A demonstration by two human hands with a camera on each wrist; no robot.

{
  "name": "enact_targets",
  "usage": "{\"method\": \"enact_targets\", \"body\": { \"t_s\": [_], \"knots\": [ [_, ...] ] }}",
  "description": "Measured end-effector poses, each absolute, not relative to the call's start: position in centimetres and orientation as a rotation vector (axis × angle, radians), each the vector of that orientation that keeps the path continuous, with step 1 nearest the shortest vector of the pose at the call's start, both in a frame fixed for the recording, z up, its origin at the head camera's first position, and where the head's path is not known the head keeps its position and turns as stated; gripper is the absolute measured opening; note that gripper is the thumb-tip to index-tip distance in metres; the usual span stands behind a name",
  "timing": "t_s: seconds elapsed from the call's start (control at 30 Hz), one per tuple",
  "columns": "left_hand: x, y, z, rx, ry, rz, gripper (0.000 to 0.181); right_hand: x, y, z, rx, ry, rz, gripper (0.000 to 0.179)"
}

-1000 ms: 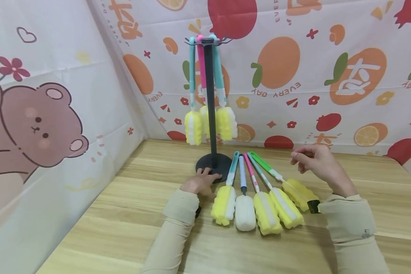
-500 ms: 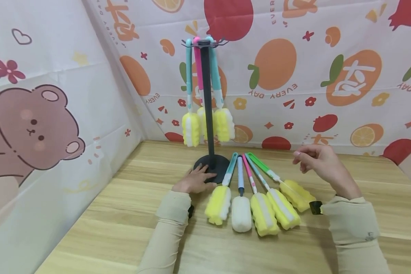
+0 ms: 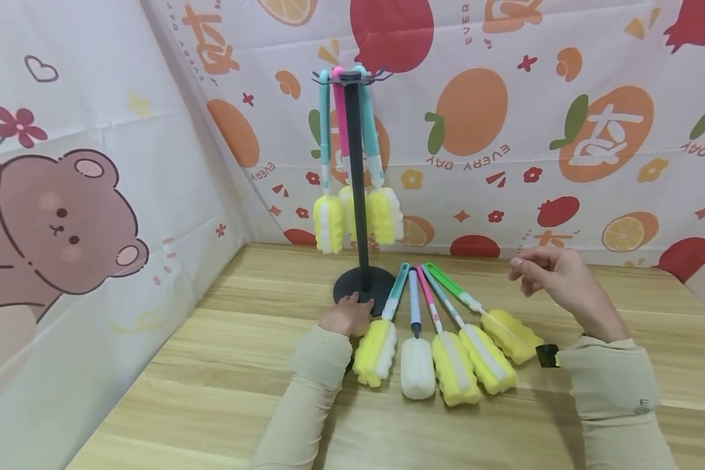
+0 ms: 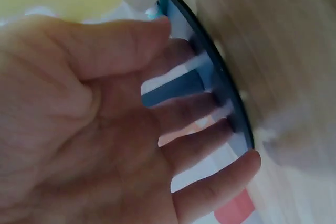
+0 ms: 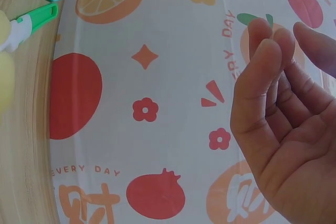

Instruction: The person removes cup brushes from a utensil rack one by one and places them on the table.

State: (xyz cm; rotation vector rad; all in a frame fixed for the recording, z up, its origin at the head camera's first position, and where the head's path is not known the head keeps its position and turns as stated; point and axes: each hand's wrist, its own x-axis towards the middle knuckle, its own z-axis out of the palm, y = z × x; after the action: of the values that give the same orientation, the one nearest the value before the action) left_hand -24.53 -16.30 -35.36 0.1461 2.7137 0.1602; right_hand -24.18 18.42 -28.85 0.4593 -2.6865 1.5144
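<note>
A black rack (image 3: 357,163) with hooks at its top stands on a round base (image 3: 382,277). Three sponge bottle brushes hang from it, among them a teal-handled one (image 3: 324,130) at left and a pink-handled one (image 3: 340,111) in the middle. My left hand (image 3: 345,316) rests its fingers at the front of the base; the left wrist view shows the fingers (image 4: 205,153) spread at the base's rim (image 4: 223,69). Raised at the right, my right hand (image 3: 555,281) holds nothing, its fingers loosely bent. The green-handled brush (image 3: 508,334) lies nearest it.
Several brushes lie fanned on the wooden table (image 3: 211,378): a teal-handled one (image 3: 376,352), a white-headed one (image 3: 417,367) and yellow ones like the pink-handled one (image 3: 455,369). A fruit-print cloth (image 3: 476,196) hangs behind, a bear-print cloth (image 3: 88,215) at left.
My left hand slid left across the base with its fingers spread, then came back right, fingers closer together. The right hand drifted slightly right. The brushes stay in place; the view shifted a little.
</note>
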Motion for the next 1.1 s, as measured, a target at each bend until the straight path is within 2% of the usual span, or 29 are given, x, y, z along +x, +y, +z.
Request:
{"method": "enact_targets", "body": {
  "t_s": [0.17,0.5,0.7,0.93,1.1],
  "knots": [
    [-25.5,-17.4,-34.7,0.276,2.752,0.100,0.043,-24.2,18.3,-28.9,0.462,-2.677,1.540,0.034],
    [-27.1,-20.6,-35.5,0.443,2.684,0.118,0.054,-24.2,18.7,-28.7,0.482,-2.659,1.515,0.032],
    [-26.7,-19.3,-36.0,0.461,2.793,0.019,0.051,-24.1,18.9,-28.4,0.465,-2.657,1.506,0.033],
    [-25.4,-16.2,-36.2,0.569,3.051,-0.399,0.038,-23.9,18.9,-28.5,0.465,-2.660,1.525,0.032],
    [-26.1,-17.0,-35.4,0.554,2.951,-0.237,0.040,-23.8,18.9,-28.8,0.453,-2.655,1.553,0.033]
  ]
}}
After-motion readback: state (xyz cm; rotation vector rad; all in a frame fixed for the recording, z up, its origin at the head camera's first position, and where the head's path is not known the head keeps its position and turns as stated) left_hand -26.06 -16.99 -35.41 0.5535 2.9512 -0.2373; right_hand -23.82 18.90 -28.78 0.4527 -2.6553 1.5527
